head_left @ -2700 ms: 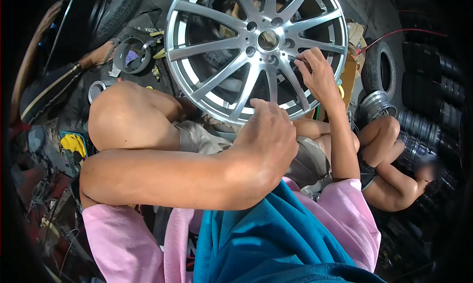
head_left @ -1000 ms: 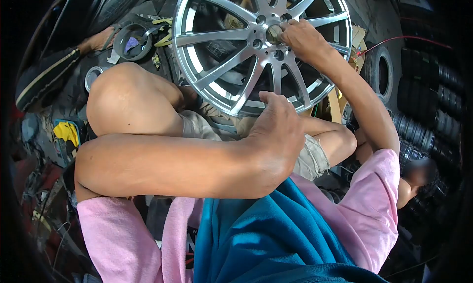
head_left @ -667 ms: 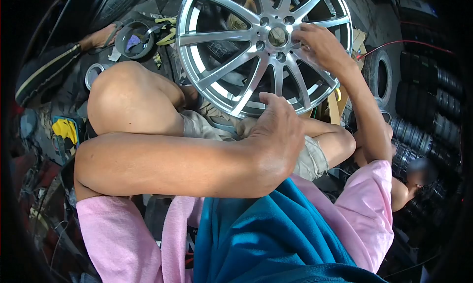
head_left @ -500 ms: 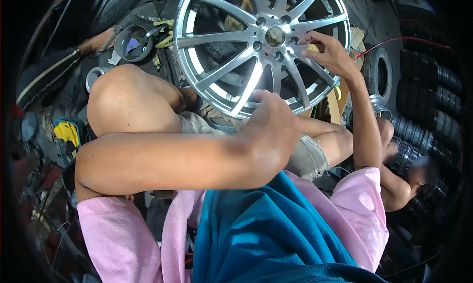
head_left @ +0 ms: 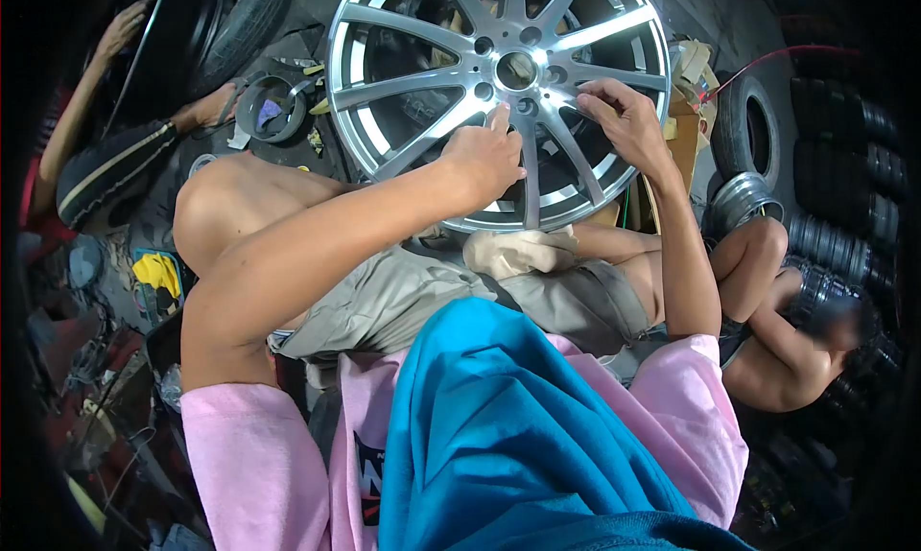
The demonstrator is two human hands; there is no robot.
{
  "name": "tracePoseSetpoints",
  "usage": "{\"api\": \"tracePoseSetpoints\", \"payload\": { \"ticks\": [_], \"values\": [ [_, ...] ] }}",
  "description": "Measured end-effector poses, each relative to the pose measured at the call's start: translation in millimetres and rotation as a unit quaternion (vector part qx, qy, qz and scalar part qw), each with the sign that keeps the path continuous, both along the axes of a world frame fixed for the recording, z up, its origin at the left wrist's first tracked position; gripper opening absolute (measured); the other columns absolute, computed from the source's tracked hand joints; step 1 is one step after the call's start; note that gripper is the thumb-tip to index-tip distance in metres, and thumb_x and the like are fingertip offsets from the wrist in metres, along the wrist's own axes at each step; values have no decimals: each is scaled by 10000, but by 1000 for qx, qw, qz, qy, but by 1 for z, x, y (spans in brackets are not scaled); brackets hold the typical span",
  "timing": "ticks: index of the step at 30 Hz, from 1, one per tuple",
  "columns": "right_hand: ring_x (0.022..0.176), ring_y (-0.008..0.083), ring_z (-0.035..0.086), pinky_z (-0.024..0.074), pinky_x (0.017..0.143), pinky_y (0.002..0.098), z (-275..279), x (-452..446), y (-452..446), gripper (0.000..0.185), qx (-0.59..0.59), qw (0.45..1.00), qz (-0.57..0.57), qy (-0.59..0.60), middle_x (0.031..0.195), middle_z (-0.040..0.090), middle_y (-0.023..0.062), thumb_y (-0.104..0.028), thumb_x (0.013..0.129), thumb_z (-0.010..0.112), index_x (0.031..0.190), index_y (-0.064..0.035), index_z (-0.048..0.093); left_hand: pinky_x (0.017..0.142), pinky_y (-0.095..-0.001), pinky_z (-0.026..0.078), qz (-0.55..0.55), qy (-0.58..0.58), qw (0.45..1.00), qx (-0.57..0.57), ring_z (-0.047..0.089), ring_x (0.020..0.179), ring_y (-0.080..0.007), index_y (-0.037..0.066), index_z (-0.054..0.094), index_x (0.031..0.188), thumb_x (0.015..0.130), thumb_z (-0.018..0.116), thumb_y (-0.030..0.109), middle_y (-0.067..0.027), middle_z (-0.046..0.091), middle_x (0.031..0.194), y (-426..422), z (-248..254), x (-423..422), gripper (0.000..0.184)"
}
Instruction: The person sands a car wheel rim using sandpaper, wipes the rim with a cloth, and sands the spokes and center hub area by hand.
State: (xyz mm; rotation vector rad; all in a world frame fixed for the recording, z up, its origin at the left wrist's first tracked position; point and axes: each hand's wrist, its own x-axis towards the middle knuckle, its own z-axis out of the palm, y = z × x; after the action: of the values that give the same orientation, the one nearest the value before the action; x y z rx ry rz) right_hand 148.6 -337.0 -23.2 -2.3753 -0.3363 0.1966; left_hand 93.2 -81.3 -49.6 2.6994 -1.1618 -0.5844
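A silver multi-spoke wheel rim [head_left: 542, 206] lies face up before my knees, with a round centre hole and several bolt holes. My left hand [head_left: 483, 158] is over its lower spokes, the index finger stretched toward a bolt hole and the other fingers loosely bent and apart. Over the spokes on the right, my right hand [head_left: 625, 124] has bent fingers, thumb and index close to each other with a small gap, and no object visible between them. Whether either hand touches the metal is unclear.
At upper left, another person's bare foot [head_left: 213, 105] is beside a grey round container [head_left: 271, 109]. A tyre [head_left: 745, 134] and a metal rim [head_left: 743, 204] stand right of a cardboard box [head_left: 685, 153]. Another person [head_left: 782, 350] crouches near stacked rims [head_left: 823, 249].
My left hand has moved up and left from the rim's near edge onto the spokes, its index finger now extended. My right hand has drawn its fingers closer together. The view has shifted slightly.
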Motion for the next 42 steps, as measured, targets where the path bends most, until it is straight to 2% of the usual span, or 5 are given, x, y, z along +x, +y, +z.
{"api": "tracePoseSetpoints", "payload": {
  "ticks": [10, 13, 15, 33, 42],
  "values": [
    [798, 295, 663, 520, 774, 385, 3, 11, 28, 179, 7, 1000, -24, -11, 891, 682, 160, -120, 1004, 653, 1109, 16, 699, 824, -534, 586, 120, -1, 973, -196, 723, 940, -442, -17, 610, 1155, 1060, 582, 362, -266, 584, 1325, -9, -8, 33, 392],
    [796, 159, 665, 530, 732, 317, -3, 21, 28, 215, -39, 995, 16, -92, 937, 671, 111, -139, 1039, 649, 1179, 20, 687, 829, -542, 582, 159, -65, 964, -204, 722, 937, -435, -12, 621, 1145, 1054, 593, 343, -232, 587, 1306, -7, -13, 55, 368],
    [910, 402, 669, 524, 822, 454, -5, 24, 27, 185, -69, 989, 19, -128, 995, 660, 183, -122, 983, 677, 1131, -17, 713, 831, -527, 586, 183, -98, 961, -180, 728, 921, -424, -12, 636, 1153, 1052, 597, 327, -214, 571, 1355, -6, -18, 64, 357],
    [1076, 373, 641, 541, 944, 456, 4, 50, 42, 284, -311, 884, 194, -290, 1168, 585, 167, 18, 804, 694, 1086, -11, 667, 853, -510, 594, 155, -101, 971, -150, 736, 941, -425, 7, 680, 1089, 989, 636, 236, -232, 630, 1284, -2, -16, 84, 253],
    [905, 392, 678, 535, 810, 477, 17, 57, 55, 199, -131, 964, 91, -214, 1042, 623, 169, -163, 986, 689, 1140, -38, 706, 835, -462, 612, 14, -27, 996, -87, 760, 942, -370, 11, 765, 1015, 987, 669, 300, -201, 762, 1007, 2, 55, 42, 307]
  ]
}}
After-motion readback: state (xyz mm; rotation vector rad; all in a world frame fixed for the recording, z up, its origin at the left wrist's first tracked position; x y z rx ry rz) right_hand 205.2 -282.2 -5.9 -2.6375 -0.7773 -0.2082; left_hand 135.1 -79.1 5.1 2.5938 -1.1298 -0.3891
